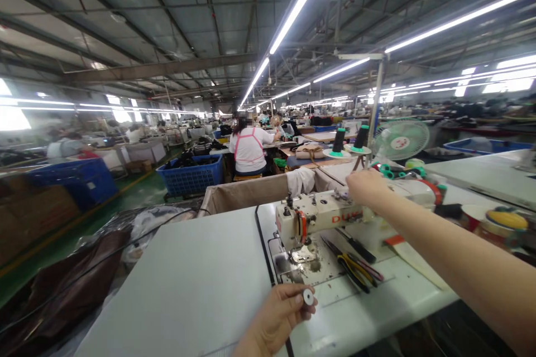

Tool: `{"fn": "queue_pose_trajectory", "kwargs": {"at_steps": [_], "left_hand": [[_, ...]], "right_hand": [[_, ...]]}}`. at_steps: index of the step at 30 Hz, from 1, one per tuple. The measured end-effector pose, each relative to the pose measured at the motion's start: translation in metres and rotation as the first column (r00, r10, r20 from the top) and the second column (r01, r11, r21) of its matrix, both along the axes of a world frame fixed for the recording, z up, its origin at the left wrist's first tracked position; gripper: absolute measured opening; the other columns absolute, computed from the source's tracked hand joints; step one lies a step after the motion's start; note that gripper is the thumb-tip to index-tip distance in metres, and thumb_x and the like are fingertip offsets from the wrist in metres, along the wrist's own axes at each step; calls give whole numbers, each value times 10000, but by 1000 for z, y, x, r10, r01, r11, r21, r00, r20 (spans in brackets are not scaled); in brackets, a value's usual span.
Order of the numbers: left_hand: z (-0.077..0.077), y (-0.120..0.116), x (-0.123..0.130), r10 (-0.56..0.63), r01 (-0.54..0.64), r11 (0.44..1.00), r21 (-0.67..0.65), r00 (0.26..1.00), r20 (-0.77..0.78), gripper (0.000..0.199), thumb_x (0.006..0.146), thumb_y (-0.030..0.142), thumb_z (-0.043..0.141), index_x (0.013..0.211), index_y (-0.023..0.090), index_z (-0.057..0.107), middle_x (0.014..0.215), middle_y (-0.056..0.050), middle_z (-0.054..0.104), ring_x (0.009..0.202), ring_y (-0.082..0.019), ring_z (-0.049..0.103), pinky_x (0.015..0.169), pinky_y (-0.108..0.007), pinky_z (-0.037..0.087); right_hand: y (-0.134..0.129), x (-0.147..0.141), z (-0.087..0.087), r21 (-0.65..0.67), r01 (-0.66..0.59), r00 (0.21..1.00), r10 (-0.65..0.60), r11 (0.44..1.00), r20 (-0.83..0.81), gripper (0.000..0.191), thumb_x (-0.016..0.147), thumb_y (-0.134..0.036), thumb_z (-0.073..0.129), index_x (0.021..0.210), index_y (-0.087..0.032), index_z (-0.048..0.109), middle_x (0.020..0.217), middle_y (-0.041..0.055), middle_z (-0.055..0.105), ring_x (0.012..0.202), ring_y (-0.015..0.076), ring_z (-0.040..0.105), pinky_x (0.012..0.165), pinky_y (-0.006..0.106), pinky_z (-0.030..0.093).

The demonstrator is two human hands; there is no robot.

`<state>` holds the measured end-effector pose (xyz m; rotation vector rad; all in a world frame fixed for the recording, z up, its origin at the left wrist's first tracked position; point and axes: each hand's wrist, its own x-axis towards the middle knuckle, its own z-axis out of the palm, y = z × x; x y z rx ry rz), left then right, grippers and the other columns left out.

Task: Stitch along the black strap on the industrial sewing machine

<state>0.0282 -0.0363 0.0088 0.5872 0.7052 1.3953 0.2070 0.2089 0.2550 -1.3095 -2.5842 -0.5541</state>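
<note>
Between the thumb and fingers of my left hand [278, 315] is a small round metal bobbin [308, 297], held over the front of the sewing table [201, 279]. My right hand [366, 187] reaches across to the top of the white sewing machine [322, 211], its fingers closed near the machine's upper rear. Whatever those fingers pinch is hidden. Below the machine arm lie yellow-and-black pliers [355, 272] and a dark-handled tool [360, 246]. Two black thread cones [338, 139] stand on white discs behind my right hand.
A green fan [400, 139] stands behind the machine. Thread spools and tape rolls [505, 220] sit at the right. A cloth-lined bin [247, 192] adjoins the table's far edge. Farther off, a person [250, 150] sits beside a blue crate [192, 175]. Plastic-wrapped brown material [75, 284] lies at left.
</note>
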Motion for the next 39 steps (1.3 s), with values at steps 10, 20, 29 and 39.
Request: {"fn": "queue_pose_trajectory", "kwargs": {"at_steps": [10,20,29,39], "left_hand": [[-8,-1,-3,10,-10,1000,25,1000,8,470,683,367,1012,1047,115,855,957,-137,777,827,-163,688,806,-266,499],[-2,-4,-2,-8,9,999,43,1000,-28,514,621,368,1036,1030,112,861,949,-174,799,831,-209,718,778,-295,498],[-1,-2,-1,-2,3,996,88,1000,-12,487,669,393,1012,1030,105,856,911,-154,781,777,-180,699,730,-272,485],[-3,-3,-1,-10,11,997,78,1000,-21,526,601,372,1039,1020,107,862,917,-171,803,809,-211,727,742,-285,503]], "right_hand": [[-11,-3,3,8,108,966,-106,994,236,288,1021,-384,697,1154,-131,727,1229,117,741,1167,269,697,1058,507,540],[-9,-4,6,11,102,960,-101,995,259,271,1022,-360,701,1171,-134,720,1235,111,736,1158,264,702,1038,501,567],[-9,-5,7,3,98,964,-95,995,249,230,1016,-348,705,1101,-136,738,1164,97,761,1103,251,717,1013,482,565],[-12,-7,5,-4,143,965,-138,990,223,262,1014,-386,704,1107,-143,739,1154,92,764,1064,243,726,974,464,581]]}}
